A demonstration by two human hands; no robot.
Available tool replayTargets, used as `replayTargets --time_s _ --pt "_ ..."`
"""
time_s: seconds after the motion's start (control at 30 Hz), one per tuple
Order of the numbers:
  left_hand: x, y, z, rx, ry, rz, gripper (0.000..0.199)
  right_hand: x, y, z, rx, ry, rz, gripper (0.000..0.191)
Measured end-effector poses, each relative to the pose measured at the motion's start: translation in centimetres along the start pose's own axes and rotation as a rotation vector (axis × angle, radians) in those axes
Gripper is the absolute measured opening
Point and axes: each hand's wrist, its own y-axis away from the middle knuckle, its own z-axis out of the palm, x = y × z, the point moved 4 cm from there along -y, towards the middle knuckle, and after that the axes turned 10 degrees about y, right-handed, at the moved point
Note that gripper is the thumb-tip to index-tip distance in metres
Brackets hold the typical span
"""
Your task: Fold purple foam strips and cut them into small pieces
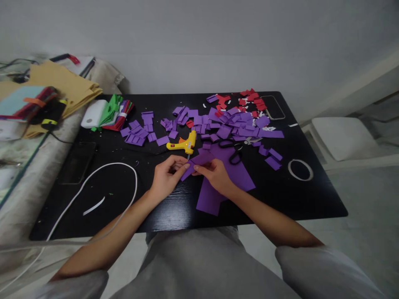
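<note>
Between my two hands is a folded piece of purple paper. My left hand pinches its left edge with thumb and fingers. On the other side, my right hand grips the paper, thumb on top. Larger purple sheets lie on the black table under and beside my right hand. Just beyond my hands lies a yellow glue gun, its nozzle toward me. Black-handled scissors rest on the purple sheets' far edge.
Many small purple pieces spread over the table's back, with red scraps behind. A white cable loops at left, near my left forearm. A ring lies right. Green and red bundles and a phone-like slab are at left.
</note>
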Motion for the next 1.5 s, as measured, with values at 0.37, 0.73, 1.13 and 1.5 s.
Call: replayTargets --time_s 0.37,0.73,1.13,1.5 --pt "1.3 0.3 0.1 0.022 -0.063 0.111 0.018 -1.1 0.7 -0.2 0.055 0.172 -0.109 0.030" --pt "1.1 0.4 -0.1 0.064 -0.019 0.015 0.019 -1.6 1.0 -0.3 0.067 0.158 -0.072 0.034" --pt "0.8 0.1 -0.3 0.089 0.045 -0.075 0.025 -1.4 1.0 -0.3 0.077 0.081 -0.060 0.030" --pt "0.7 -0.1 -0.1 0.075 0.148 -0.089 0.028 -1.0 0.7 -0.4 0.055 -0.016 -0.067 0.036"
